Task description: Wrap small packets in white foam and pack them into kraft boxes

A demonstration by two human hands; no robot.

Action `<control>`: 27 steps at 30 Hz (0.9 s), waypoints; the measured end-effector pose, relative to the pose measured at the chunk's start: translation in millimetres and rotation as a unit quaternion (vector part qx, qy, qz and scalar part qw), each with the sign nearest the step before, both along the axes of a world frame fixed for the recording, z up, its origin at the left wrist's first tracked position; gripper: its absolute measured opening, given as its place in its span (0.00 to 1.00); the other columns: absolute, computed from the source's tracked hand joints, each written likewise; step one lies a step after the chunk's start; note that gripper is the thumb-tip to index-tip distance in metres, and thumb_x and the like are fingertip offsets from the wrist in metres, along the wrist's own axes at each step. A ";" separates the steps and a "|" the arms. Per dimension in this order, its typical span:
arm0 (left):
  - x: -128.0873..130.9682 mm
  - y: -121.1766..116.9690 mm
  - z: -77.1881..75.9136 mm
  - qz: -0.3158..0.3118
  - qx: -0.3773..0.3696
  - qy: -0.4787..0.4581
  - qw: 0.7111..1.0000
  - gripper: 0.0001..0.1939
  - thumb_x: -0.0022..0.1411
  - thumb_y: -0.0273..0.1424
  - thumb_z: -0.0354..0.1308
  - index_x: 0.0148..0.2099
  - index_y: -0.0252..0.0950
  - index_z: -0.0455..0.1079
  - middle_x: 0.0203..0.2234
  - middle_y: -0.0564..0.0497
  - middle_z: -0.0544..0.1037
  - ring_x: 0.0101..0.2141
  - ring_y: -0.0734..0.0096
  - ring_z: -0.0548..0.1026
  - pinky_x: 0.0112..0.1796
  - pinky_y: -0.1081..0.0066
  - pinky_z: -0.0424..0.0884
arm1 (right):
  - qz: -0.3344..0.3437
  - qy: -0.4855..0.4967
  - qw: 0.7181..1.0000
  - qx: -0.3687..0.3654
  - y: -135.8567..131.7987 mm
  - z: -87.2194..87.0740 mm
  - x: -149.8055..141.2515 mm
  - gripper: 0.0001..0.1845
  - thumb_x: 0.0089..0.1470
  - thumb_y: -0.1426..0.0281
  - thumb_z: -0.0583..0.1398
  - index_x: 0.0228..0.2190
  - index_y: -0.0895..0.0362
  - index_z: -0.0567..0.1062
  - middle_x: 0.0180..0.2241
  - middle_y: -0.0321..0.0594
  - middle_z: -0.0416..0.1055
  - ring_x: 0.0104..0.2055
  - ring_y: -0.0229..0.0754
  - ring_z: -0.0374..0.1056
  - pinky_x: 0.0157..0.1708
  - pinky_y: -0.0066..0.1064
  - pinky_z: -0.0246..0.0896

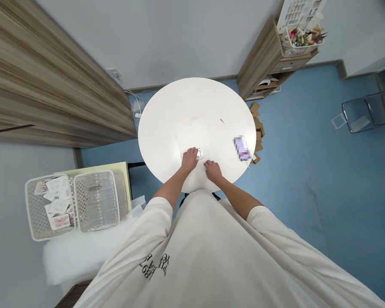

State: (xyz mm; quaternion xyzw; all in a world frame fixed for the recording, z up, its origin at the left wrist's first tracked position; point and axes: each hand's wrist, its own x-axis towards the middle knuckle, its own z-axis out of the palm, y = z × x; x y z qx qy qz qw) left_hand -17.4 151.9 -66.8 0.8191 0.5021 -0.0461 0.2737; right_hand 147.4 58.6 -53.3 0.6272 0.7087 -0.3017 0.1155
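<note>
**Clear plastic piece (200,153) at the left hand's (189,159) fingertips, inward from the tabletop's (195,98) near edge**

Nearest to me on the head view is a white T-shirt (208,252) with dark lettering, its front close against the near edge of the round white tabletop. Off to the left I have a heap of white wrap (80,254), and beyond it two white plastic baskets side by side: the left basket (30,209) carries printed cards and packets (58,201), the right basket (113,179) a row of transparent sleeves (98,207).

Just in from the near edge I have the right hand (213,170) palm down, fingers bent and close together; I cannot tell whether they pinch anything. Slightly farther in, the left hand covers the left side of the clear plastic piece, fingers together over it. I cannot tell whether they grip it or only press on it.

Near the right edge lies a purple phone-like object (242,148), pixelated on my feed, with a white cable (248,165) by its near end. Farther in sits a small dark scrap (222,121). Past the right edge I see cardboard pieces (258,128) on the blue floor (295,171), then a wood-grain cabinet (259,60) bearing a basket of colourful items (304,38).
</note>
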 end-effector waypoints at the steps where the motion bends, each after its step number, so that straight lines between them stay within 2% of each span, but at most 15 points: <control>1: 0.2 0.4 -0.4 -0.001 0.000 0.003 1.000 0.30 0.62 0.27 0.57 0.65 0.40 0.57 0.67 0.40 0.60 0.66 0.49 0.56 0.60 0.52 0.60 | 0.009 -0.007 1.000 0.007 0.6 -1.0 0.3 0.24 0.62 0.76 0.53 0.58 0.56 0.67 0.58 0.52 0.63 0.56 0.56 0.59 0.54 0.44 0.53; 4: 0.0 1.4 -1.4 -0.008 0.001 -0.001 1.000 0.30 0.62 0.28 0.58 0.65 0.40 0.57 0.67 0.40 0.59 0.66 0.48 0.56 0.60 0.51 0.61 | 0.037 -0.034 0.998 0.033 1.7 -5.3 1.6 0.20 0.62 0.77 0.53 0.54 0.57 0.70 0.55 0.52 0.66 0.52 0.54 0.62 0.51 0.42 0.54; 8: -8.0 -6.0 0.0 0.005 0.021 -0.018 1.000 0.29 0.60 0.24 0.57 0.62 0.36 0.58 0.70 0.36 0.52 0.66 0.46 0.57 0.58 0.51 0.62 | 0.058 -0.050 0.996 0.050 1.4 -10.3 2.3 0.16 0.63 0.77 0.53 0.50 0.58 0.72 0.53 0.51 0.67 0.51 0.52 0.63 0.49 0.40 0.54; 11: -23.7 -24.8 2.8 0.049 0.030 -0.023 0.998 0.24 0.61 0.23 0.53 0.60 0.34 0.59 0.66 0.34 0.57 0.62 0.48 0.62 0.55 0.54 0.64 | 0.057 -0.051 0.996 0.053 1.3 -11.2 2.0 0.15 0.63 0.78 0.53 0.48 0.58 0.73 0.53 0.51 0.67 0.50 0.52 0.63 0.48 0.39 0.54; 13: -36.4 -41.1 3.8 0.045 0.005 -0.019 0.999 0.20 0.64 0.25 0.52 0.58 0.35 0.61 0.60 0.36 0.65 0.58 0.50 0.67 0.53 0.55 0.66 | 0.052 -0.051 0.996 0.053 2.2 -11.4 1.4 0.15 0.63 0.78 0.52 0.47 0.58 0.74 0.52 0.52 0.67 0.49 0.51 0.63 0.47 0.39 0.54; 15: -47.9 -55.9 3.4 0.017 -0.019 -0.015 1.000 0.18 0.65 0.31 0.54 0.57 0.36 0.61 0.56 0.38 0.67 0.57 0.52 0.67 0.55 0.56 0.64 | 0.045 -0.052 0.996 0.051 4.1 -11.8 0.2 0.15 0.64 0.79 0.51 0.46 0.58 0.75 0.51 0.52 0.68 0.48 0.51 0.64 0.47 0.39 0.54; 20: -61.4 -71.7 0.1 -0.036 -0.023 0.011 0.999 0.29 0.60 0.41 0.64 0.58 0.36 0.60 0.60 0.37 0.63 0.62 0.47 0.62 0.60 0.54 0.56 | 0.007 -0.051 0.998 0.044 11.6 -11.6 -4.7 0.15 0.65 0.76 0.49 0.44 0.58 0.75 0.50 0.52 0.68 0.47 0.51 0.65 0.46 0.39 0.54; 23: -60.5 -69.6 1.8 -0.054 -0.019 0.034 0.998 0.28 0.60 0.38 0.65 0.58 0.37 0.61 0.61 0.37 0.63 0.62 0.46 0.60 0.59 0.54 0.57 | -0.019 -0.043 0.998 0.039 14.9 -8.5 -7.1 0.14 0.66 0.74 0.49 0.44 0.58 0.74 0.49 0.53 0.70 0.48 0.52 0.65 0.47 0.39 0.55; 27: -55.6 -60.0 8.4 -0.054 -0.017 0.049 0.997 0.14 0.67 0.26 0.53 0.54 0.36 0.65 0.55 0.38 0.69 0.59 0.51 0.65 0.55 0.57 0.61 | -0.047 -0.022 0.998 0.046 13.9 -2.8 -3.7 0.13 0.67 0.70 0.51 0.46 0.57 0.72 0.49 0.51 0.71 0.51 0.53 0.64 0.50 0.40 0.56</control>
